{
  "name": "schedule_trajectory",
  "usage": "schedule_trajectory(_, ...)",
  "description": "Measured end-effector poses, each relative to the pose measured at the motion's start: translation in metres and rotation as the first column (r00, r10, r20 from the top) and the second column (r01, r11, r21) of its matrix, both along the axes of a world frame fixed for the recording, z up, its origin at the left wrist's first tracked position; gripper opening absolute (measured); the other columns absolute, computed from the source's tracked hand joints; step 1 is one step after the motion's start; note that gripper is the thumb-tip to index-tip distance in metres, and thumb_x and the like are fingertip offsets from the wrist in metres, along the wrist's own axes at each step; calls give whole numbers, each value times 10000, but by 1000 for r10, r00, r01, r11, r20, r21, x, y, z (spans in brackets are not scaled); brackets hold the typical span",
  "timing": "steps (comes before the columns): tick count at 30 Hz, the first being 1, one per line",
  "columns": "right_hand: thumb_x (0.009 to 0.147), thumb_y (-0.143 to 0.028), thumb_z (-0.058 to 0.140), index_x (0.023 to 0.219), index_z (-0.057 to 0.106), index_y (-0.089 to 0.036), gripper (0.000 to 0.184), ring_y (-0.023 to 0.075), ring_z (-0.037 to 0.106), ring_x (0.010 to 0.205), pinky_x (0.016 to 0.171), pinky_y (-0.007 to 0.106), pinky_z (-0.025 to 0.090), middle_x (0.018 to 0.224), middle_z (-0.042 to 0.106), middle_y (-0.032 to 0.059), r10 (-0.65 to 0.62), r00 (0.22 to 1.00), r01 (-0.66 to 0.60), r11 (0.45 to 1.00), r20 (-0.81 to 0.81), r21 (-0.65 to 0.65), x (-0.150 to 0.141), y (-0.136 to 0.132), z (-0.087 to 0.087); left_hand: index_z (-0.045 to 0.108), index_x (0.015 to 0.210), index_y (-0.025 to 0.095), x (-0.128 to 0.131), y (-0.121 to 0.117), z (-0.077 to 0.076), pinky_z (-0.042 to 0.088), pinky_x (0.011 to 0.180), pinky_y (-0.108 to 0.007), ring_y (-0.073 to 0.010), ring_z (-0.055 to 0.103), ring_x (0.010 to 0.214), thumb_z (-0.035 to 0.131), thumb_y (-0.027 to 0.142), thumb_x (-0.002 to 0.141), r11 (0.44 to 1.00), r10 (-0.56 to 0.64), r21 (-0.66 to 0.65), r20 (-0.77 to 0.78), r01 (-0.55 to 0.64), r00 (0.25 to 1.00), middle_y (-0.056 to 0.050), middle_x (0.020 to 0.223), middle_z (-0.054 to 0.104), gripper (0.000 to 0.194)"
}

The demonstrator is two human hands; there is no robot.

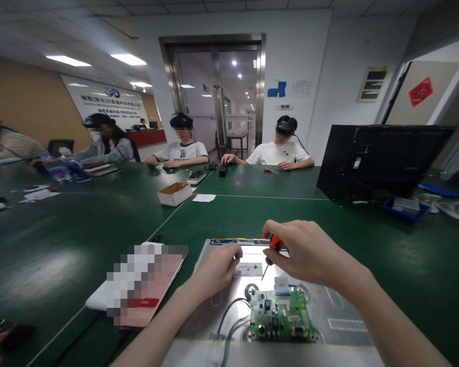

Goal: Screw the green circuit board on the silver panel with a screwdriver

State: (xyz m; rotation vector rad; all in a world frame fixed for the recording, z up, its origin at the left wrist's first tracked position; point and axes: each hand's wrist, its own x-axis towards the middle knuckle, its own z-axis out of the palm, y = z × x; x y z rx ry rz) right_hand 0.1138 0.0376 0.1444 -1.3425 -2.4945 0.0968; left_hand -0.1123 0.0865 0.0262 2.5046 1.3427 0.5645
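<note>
My right hand (304, 250) grips a screwdriver (276, 242) with an orange and black handle. The thin shaft slants down and left over a silver metal panel (344, 306), its tip above the green circuit board (281, 316). Over the panel's left part, my left hand (220, 262) is closed with thumb and fingertips together; whatever they may hold is too small to make out. Dark cables (229, 331) run from the board's left side. Along the panel's far edge lies a narrow blue strip (229, 241), partly covered by the right hand.
Left of the panel lie a pink folder (164, 285) and a white object, partly pixelated. An open small box (175, 194) stands farther off. A black monitor (378, 163) and a blue tray (405, 210) are at right. Several people sit across the green table (245, 216).
</note>
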Motion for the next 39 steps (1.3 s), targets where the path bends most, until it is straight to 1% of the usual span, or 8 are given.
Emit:
schedule_trajectory(4, 855, -235, 627, 963, 569, -222, 123, 181, 632, 679, 550, 259, 261, 808, 730, 0, 2, 1000, -1, 999, -13, 34, 4, -1, 2, 599, 895, 169, 2, -14, 16, 430, 746, -284, -197, 601, 837, 471, 64, 903, 998, -59, 11, 24, 59, 998, -50, 926, 666, 166)
schedule_trajectory(10, 856, -247, 630, 948, 562, -224, 117, 185, 637, 679, 546, 260, 261, 804, 727, -1, 4, 1000, -2, 998, -26, 65, 7, -2, 4, 617, 848, 184, 8, -65, 34, 408, 694, -253, -184, 594, 812, 493, 93, 913, 992, -97, -79, 71, 103, 993, -33, 877, 647, 167)
schedule_trajectory(12, 857, -252, 630, 945, 561, -224, 115, 186, 640, 678, 546, 262, 261, 797, 728, -5, 7, 1000, -5, 998, -30, 66, 7, -2, 5, 621, 866, 193, 9, -82, 28, 409, 707, -241, -177, 604, 841, 492, 71, 902, 982, -112, -141, 121, 129, 986, -33, 916, 651, 181)
schedule_trajectory(15, 855, -242, 631, 942, 560, -223, 114, 182, 638, 673, 548, 264, 266, 795, 732, -11, 12, 999, -11, 998, -30, 59, 8, -4, 6, 615, 859, 200, 11, -96, 7, 404, 686, -223, -171, 614, 839, 478, 58, 885, 976, -107, -164, 196, 140, 975, -34, 912, 656, 199)
schedule_trajectory(19, 848, -238, 644, 946, 564, -225, 127, 177, 626, 674, 548, 264, 269, 805, 732, -9, 24, 999, -23, 999, -21, 43, 7, -5, 6, 598, 842, 205, 11, -98, -29, 387, 647, -212, -156, 619, 748, 465, 46, 837, 980, -164, -55, 314, 191, 935, -12, 813, 665, 207)
schedule_trajectory(22, 855, -251, 648, 953, 568, -226, 129, 170, 612, 667, 552, 264, 283, 800, 725, -7, 39, 999, -39, 999, -11, 16, 6, -4, 6, 609, 841, 211, 11, -95, -45, 385, 628, -215, -152, 613, 696, 464, 68, 834, 987, -146, -17, 335, 161, 931, -7, 772, 666, 204)
schedule_trajectory(31, 871, -236, 644, 960, 570, -222, 117, 151, 594, 650, 566, 267, 317, 790, 708, -15, 62, 998, -62, 998, -4, -2, 8, -6, 10, 618, 900, 216, 11, -104, -41, 429, 700, -247, -189, 632, 846, 466, 105, 890, 978, -115, -134, 282, 157, 953, -50, 925, 670, 188)
schedule_trajectory(39, 884, -258, 645, 982, 572, -229, 126, 137, 597, 660, 584, 260, 322, 821, 717, -25, 127, 991, -128, 991, -37, -25, 6, -8, 10, 638, 917, 221, 15, -108, -36, 438, 706, -255, -193, 625, 865, 453, 93, 914, 986, -111, -91, 265, 140, 958, -62, 942, 654, 225)
